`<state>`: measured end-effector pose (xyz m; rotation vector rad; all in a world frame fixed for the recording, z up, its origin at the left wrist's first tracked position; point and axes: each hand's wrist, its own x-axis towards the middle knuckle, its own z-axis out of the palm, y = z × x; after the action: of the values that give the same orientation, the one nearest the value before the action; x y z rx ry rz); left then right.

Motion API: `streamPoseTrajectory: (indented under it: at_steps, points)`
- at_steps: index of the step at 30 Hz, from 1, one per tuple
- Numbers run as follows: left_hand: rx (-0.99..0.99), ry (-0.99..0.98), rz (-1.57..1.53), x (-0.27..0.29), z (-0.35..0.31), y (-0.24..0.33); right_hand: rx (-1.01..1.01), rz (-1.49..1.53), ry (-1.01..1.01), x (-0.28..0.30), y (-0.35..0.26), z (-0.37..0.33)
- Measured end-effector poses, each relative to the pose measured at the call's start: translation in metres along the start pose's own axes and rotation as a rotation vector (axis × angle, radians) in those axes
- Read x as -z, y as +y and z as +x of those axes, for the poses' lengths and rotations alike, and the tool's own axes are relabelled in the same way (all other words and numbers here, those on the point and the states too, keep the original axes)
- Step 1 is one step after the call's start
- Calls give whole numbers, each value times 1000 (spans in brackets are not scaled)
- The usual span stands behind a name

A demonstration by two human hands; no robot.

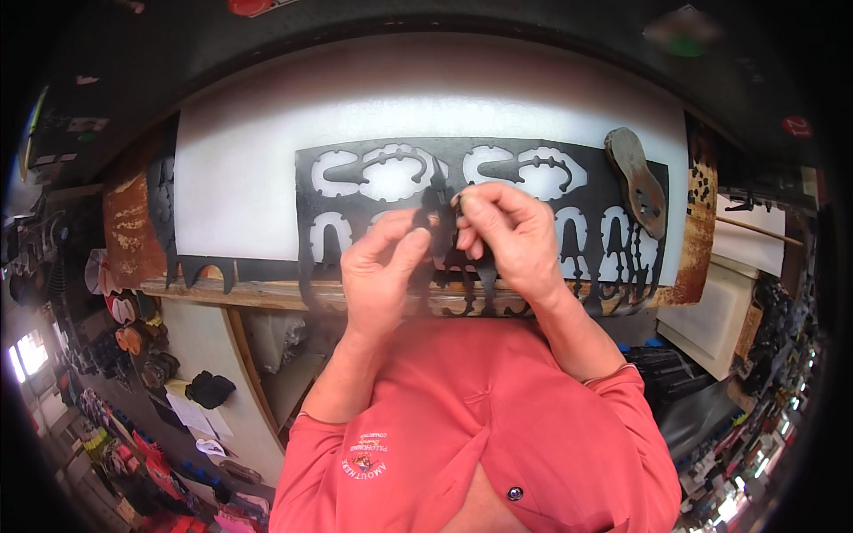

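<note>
Over the middle of a black perforated sheet [306, 191], both hands are raised close together. Blurred dark cut material [435, 200] shows between them. My left hand [378, 271] has its fingers bent in a pinch around an edge of this material; the contact is partly hidden. With thumb and forefinger pressed together, my right hand [511, 231] pinches a small black piece [458, 209]. Horseshoe-like and rounded cutouts run through the sheet, and its near edge hangs in strips. A worn sole-shaped form [635, 182] lies on the sheet's right end.
Beneath the sheet is a white board [235, 195] on a table with a wooden front edge [258, 296]. A dark machine beam [426, 22] spans the far side. Black scraps [163, 213] drape at the left; a pale cabinet [711, 311] stands at the right.
</note>
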<state>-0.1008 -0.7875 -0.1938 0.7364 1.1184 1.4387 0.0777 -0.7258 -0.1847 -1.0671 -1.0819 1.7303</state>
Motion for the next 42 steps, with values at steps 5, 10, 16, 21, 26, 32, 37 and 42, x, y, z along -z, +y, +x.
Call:
streamPoseTrajectory:
  at_steps: [5,10,16,21,26,32,37,42]
  points:
    - [134,227,29,36,9,6,169,-226,214,34,25,14]
    - [-3,481,200,95,40,18,194,-423,227,46,46,21]
    - [-220,818,500,235,92,74,267,-569,187,49,50,22]
    - [-231,1152,529,345,120,107,270,-649,196,56,56,22]
    - [-272,1125,750,393,133,91,152,-543,277,46,51,26]
    - [-359,1184,1371,403,121,87,278,-367,379,82,19,2]
    - [-363,800,1102,336,120,70,483,-921,845,211,-40,-40]
    - [-473,287,985,185,136,25,310,-1050,943,246,-43,-60]
